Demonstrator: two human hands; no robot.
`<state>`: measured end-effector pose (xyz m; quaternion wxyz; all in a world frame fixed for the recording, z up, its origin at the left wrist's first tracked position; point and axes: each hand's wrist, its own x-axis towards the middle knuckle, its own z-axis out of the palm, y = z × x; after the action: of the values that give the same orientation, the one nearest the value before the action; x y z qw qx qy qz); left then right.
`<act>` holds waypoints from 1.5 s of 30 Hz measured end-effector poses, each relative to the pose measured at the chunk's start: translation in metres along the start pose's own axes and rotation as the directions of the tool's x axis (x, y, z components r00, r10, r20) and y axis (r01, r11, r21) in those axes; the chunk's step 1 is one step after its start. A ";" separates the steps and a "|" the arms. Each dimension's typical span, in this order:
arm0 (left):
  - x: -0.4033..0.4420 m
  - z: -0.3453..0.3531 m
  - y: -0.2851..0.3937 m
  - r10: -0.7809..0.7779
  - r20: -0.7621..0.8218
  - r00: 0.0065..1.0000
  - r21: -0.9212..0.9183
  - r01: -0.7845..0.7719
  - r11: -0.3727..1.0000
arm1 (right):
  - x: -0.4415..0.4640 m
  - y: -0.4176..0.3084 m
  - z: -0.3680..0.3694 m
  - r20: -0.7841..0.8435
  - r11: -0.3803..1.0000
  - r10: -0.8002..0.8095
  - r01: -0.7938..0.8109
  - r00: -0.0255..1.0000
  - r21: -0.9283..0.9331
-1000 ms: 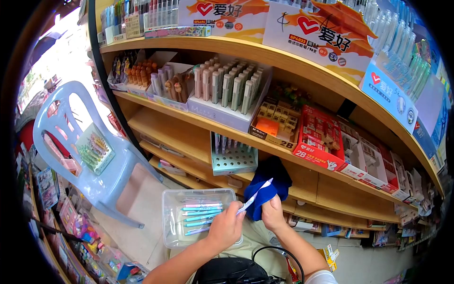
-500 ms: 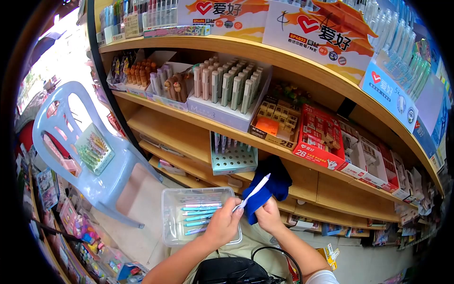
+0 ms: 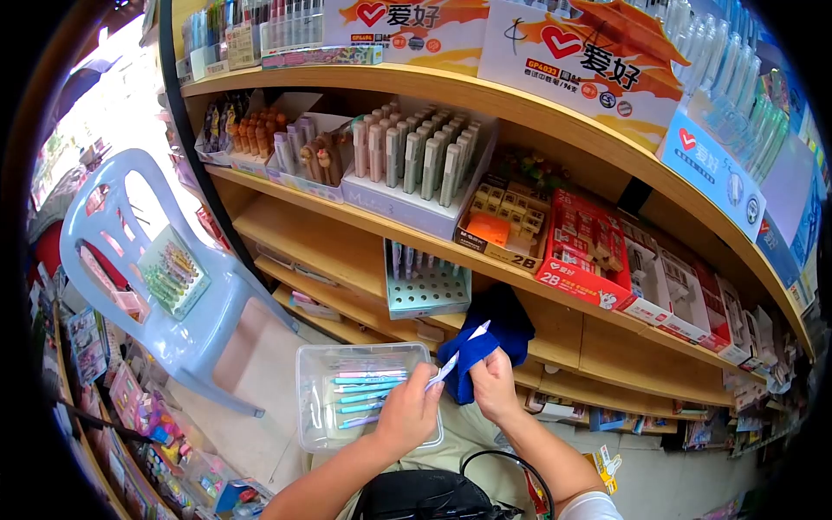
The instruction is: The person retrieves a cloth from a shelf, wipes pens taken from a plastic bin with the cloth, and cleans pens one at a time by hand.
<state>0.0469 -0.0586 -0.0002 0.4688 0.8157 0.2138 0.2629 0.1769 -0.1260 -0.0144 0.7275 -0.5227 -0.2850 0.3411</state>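
Note:
My left hand (image 3: 411,406) is closed around the lower end of a white pen (image 3: 444,371), whose pointed tip sticks up to the right. A dark blue cloth (image 3: 474,354) is pinched in my right hand (image 3: 494,386), and a fold of it lies over the pen's middle. More of the cloth hangs behind, against the shelf. Below my left hand, a clear plastic box (image 3: 315,364) holds several light blue, pink and purple pens (image 3: 364,390). Part of that box is hidden by my left hand and forearm.
A shelf unit (image 3: 607,342) curves across the front. On it stand a pen holder box with holes (image 3: 429,299), a marker display box (image 3: 407,201) and a red eraser box (image 3: 579,277). To the left is a blue plastic chair (image 3: 204,329) with a pen box (image 3: 173,273) on it.
The blue cloth in my right hand has come over the pen's middle, covering part of the shaft. My left hand keeps its hold, with the pen slightly lower.

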 end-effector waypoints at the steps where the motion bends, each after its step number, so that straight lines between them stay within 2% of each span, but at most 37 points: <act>1: 0.000 0.000 0.002 -0.003 0.000 1.000 0.005 0.003 1.000 | -0.002 -0.001 -0.001 0.039 0.998 0.029 -0.027 0.999 -0.053; 3: 0.002 0.001 0.002 0.028 -0.022 0.999 0.008 -0.028 1.000 | -0.009 -0.002 -0.001 0.113 0.984 0.091 -0.072 0.989 -0.162; 4: 0.003 0.002 0.000 0.060 -0.042 0.997 0.006 -0.060 0.998 | -0.016 0.011 0.005 0.151 0.999 -0.025 0.031 0.988 -0.034; 6: 0.006 0.002 -0.001 0.097 -0.050 0.994 0.002 -0.097 0.995 | -0.017 0.008 0.006 0.137 1.000 -0.005 0.009 0.991 -0.029; 12: 0.005 -0.002 0.001 0.072 -0.005 0.997 -0.001 -0.072 0.997 | -0.017 0.004 0.003 0.159 1.000 -0.009 0.013 0.987 -0.027; 15: 0.004 -0.002 0.001 0.081 -0.013 0.997 0.013 -0.081 0.997 | -0.016 0.001 -0.001 0.104 0.995 -0.029 0.039 0.994 -0.091; 18: 0.002 -0.004 0.002 0.053 0.001 0.999 0.034 -0.053 0.998 | -0.006 -0.008 -0.006 -0.020 0.996 -0.060 0.059 0.998 -0.067; 19: 0.001 -0.003 0.000 0.073 -0.010 0.997 0.047 -0.072 0.996 | -0.001 -0.007 -0.008 -0.037 0.998 -0.066 0.066 0.997 0.007; 23: 0.001 0.001 0.001 0.062 -0.004 0.998 0.048 -0.061 0.997 | -0.002 -0.009 0.004 -0.090 1.000 -0.029 0.030 0.996 0.006; 26: 0.000 0.000 0.001 0.043 -0.006 0.999 0.024 -0.043 0.999 | -0.004 -0.004 0.003 0.003 0.998 -0.054 0.053 0.999 0.014; 27: -0.001 0.000 0.001 0.034 -0.008 0.999 0.019 -0.034 0.999 | -0.004 -0.001 -0.001 0.038 0.999 -0.001 -0.001 0.999 0.034; 30: 0.000 0.002 0.000 0.039 -0.021 0.999 -0.024 -0.040 0.999 | -0.014 0.011 0.004 0.136 0.993 -0.052 0.067 0.989 -0.102; 31: 0.002 0.002 -0.003 0.060 -0.032 0.998 -0.055 -0.062 0.997 | -0.017 0.012 0.006 0.101 0.999 0.040 -0.036 0.994 -0.040; 33: 0.006 0.002 -0.003 0.082 -0.034 0.996 -0.096 -0.085 0.992 | -0.016 0.012 0.003 0.096 0.998 0.013 -0.008 0.995 -0.057; 37: 0.007 -0.002 -0.001 0.026 0.038 0.999 -0.133 -0.020 0.991 | -0.014 0.010 -0.002 0.117 0.999 0.030 -0.028 0.993 -0.024; 42: 0.006 -0.002 -0.004 -0.077 0.132 0.988 -0.190 0.101 0.977 | -0.001 -0.009 -0.007 -0.010 0.999 -0.023 0.022 1.000 -0.036; 43: 0.006 -0.003 -0.003 -0.089 0.151 0.984 -0.188 0.117 0.975 | 0.004 -0.012 -0.008 -0.048 0.996 -0.022 0.026 0.999 0.086; 44: 0.006 -0.003 -0.002 -0.099 0.172 0.980 -0.186 0.131 0.974 | 0.006 -0.018 -0.011 -0.016 0.989 -0.004 0.006 1.000 0.147; 45: 0.006 -0.002 -0.004 -0.075 0.161 0.984 -0.178 0.103 0.979 | 0.006 -0.019 -0.008 -0.029 0.991 -0.003 0.007 1.000 0.136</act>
<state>0.0493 -0.0518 -0.0015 0.5691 0.7759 0.1880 0.1968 0.1905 -0.1301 0.0012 0.7664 -0.4759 -0.2520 0.3502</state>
